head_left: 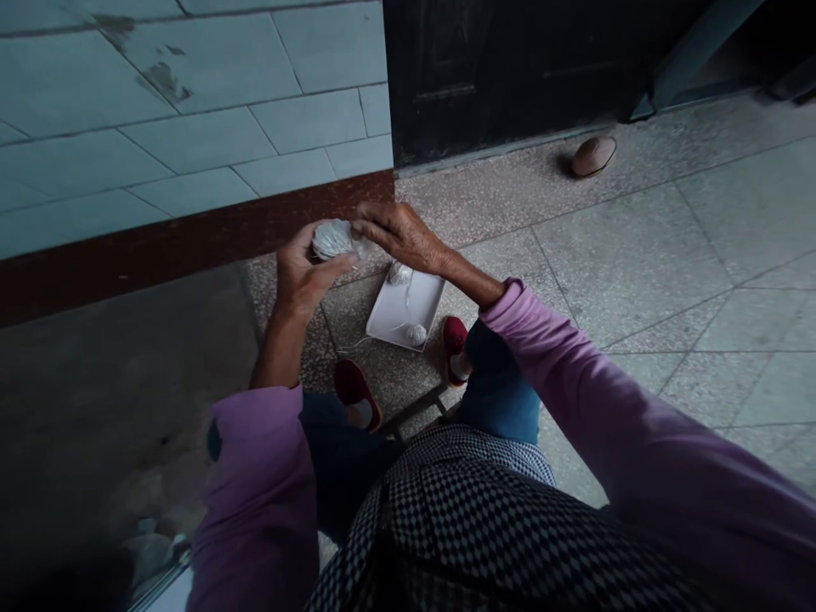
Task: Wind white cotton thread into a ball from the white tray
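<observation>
the left hand (304, 283) cups a white thread ball (332, 240) in a curled grip, just above a white tray (390, 316). the right hand (401, 236) lies on the ball, fingers pressed together; any pinch is hidden. two small balls (400, 273) sit on the tray.

ball (332, 240): matt white thread | tray (399, 310): smooth white plastic | wall tiles (191, 110): glossy ceramic | floor (637, 255): rough terrazzo

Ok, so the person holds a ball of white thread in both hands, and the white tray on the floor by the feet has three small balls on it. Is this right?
Not quite: the head view shows two small balls on the white tray, not three. The rest stands: the left hand and right hand hold the ball of white thread.
</observation>
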Demonstrator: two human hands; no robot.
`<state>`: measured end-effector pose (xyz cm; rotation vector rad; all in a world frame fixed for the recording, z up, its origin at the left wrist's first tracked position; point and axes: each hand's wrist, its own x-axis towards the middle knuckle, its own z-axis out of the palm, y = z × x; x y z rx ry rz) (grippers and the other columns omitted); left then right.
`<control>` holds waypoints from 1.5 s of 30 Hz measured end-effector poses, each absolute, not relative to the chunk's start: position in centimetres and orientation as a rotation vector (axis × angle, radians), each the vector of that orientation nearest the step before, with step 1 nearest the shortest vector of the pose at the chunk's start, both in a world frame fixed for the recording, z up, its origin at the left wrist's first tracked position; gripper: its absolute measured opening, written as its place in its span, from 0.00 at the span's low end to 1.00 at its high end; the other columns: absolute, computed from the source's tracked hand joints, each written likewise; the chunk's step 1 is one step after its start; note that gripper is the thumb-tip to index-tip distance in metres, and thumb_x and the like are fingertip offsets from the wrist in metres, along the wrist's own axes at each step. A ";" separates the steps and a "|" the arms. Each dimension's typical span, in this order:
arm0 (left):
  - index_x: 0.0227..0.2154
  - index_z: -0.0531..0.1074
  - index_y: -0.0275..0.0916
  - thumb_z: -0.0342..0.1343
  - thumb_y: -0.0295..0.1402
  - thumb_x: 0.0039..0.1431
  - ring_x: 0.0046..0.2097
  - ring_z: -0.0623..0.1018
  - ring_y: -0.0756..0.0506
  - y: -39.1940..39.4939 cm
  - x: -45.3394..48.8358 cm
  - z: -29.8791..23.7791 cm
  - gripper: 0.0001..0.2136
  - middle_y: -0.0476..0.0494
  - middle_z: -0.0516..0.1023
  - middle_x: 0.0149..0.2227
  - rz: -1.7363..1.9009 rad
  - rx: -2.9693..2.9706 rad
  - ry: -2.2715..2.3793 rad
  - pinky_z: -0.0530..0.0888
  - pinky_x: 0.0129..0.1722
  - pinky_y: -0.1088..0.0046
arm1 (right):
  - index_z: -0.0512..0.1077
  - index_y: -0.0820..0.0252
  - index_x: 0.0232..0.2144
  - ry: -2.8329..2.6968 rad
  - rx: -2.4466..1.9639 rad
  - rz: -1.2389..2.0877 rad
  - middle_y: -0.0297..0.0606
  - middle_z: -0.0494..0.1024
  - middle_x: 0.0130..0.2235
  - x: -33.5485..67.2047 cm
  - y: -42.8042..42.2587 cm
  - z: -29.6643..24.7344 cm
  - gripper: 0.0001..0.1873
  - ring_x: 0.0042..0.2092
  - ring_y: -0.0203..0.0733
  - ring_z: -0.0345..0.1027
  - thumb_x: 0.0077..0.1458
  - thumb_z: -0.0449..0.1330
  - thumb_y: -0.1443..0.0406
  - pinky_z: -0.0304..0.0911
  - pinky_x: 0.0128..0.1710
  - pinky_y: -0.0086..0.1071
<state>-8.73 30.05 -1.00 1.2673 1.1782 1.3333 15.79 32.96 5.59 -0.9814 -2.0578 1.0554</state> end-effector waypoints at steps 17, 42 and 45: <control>0.50 0.82 0.43 0.95 0.57 0.38 0.52 0.84 0.38 30.9 -8.6 -0.9 0.42 0.44 0.89 0.48 1.468 1.049 1.048 0.84 0.57 0.57 | 0.73 0.57 0.36 -2.388 -0.940 1.248 0.38 0.82 0.40 13.9 32.2 1.9 0.21 0.46 0.44 0.72 0.89 0.62 0.74 0.66 0.54 0.37; 0.53 0.87 0.48 0.91 0.61 0.47 0.63 0.90 0.30 30.1 -8.9 -1.1 0.36 0.38 0.93 0.56 1.241 1.028 0.834 0.91 0.62 0.50 | 0.67 0.51 0.31 -1.856 -1.085 1.369 0.35 0.67 0.33 15.0 34.7 4.5 0.34 0.48 0.47 0.67 0.91 0.71 0.48 0.67 0.48 0.37; 0.50 0.85 0.49 0.89 0.62 0.47 0.66 0.85 0.32 31.2 -10.2 -1.7 0.34 0.40 0.92 0.57 1.360 0.962 0.910 0.88 0.63 0.54 | 0.73 0.54 0.34 -2.012 -1.071 1.310 0.37 0.74 0.34 14.5 33.9 3.7 0.27 0.48 0.48 0.71 0.90 0.71 0.53 0.69 0.52 0.38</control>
